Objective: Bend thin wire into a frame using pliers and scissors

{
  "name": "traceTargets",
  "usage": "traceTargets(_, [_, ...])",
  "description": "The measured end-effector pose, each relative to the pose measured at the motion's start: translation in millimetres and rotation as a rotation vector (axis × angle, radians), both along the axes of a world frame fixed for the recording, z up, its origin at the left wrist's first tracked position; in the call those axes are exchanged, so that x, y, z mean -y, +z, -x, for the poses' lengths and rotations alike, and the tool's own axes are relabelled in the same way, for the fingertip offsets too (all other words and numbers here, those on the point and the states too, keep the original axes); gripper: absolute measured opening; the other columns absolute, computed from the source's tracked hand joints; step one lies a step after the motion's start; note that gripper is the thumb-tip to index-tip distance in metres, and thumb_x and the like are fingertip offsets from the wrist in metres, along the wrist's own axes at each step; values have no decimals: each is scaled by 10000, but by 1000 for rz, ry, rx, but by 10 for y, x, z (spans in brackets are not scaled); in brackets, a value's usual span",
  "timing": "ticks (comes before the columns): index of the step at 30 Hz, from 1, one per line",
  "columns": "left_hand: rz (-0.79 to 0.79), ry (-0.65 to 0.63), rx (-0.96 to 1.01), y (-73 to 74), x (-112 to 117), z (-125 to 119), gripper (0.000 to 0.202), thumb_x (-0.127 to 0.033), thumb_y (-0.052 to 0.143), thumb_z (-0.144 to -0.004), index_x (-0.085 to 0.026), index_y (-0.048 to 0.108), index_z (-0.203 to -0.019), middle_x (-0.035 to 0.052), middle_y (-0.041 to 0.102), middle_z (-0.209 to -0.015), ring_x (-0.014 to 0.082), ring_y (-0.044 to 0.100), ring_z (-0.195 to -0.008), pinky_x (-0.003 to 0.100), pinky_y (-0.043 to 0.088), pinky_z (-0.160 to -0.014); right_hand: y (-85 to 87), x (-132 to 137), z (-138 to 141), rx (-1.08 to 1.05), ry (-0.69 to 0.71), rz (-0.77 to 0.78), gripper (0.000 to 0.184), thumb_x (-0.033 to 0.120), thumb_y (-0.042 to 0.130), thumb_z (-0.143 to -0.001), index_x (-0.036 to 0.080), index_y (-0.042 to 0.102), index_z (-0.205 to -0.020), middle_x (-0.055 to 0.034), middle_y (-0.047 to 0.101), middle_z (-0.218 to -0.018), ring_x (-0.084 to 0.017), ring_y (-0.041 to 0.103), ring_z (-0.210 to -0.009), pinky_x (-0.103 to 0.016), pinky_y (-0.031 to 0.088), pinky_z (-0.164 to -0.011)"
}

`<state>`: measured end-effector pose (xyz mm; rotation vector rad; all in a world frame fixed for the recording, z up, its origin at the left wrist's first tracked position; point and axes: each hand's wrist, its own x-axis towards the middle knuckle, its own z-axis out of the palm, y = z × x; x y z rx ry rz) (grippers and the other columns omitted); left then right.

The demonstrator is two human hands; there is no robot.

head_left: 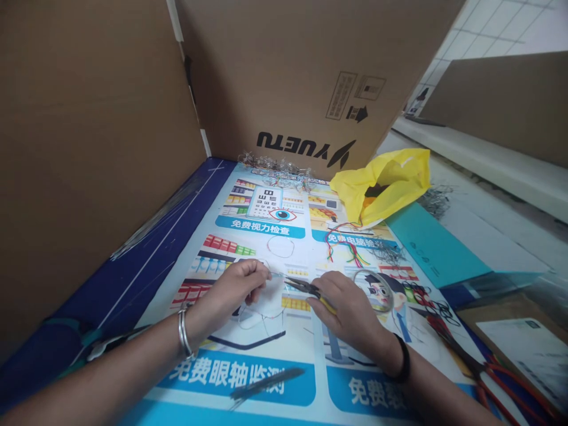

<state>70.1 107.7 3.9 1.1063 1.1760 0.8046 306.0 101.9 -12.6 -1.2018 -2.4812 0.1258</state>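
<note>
My left hand (pixel 244 283) is closed in a pinch on a thin wire (pixel 277 274), over the middle of the printed poster sheet. Just to its right, my right hand (pixel 348 302) grips a pair of pliers (pixel 302 286) with dark jaws and yellow handles. The jaw tips point left, at the wire beside my left fingertips; whether they clamp it is too small to tell. Faint wire loops show below the hands. A thin wire ring (pixel 280 238) lies beyond them. Nearer to me, a bundle of short dark wires (pixel 267 383) rests on the poster.
Cardboard panels (pixel 284 77) wall the left and back. A yellow bag (pixel 399 171), coloured threads (pixel 355 253) and tangled wire pieces (pixel 386 251) lie at the back right. Scissors (pixel 479 367) and a clear ring-shaped roll (pixel 389 290) are on the right. Long wires (pixel 155 228) lie left.
</note>
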Motion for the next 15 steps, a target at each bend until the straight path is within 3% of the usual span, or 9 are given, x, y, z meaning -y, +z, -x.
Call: traceTargets(15, [23,-11,-34,9,1,-13,150,-257,498,-775,-170,485,-654,-52,435,-488,74,374,-442,215,272,-456,-1,-8,-5,16,-9,2,190,321,471,-858,161,551,-923,-87,566,-867,-207,504,-826,-333,420,-705])
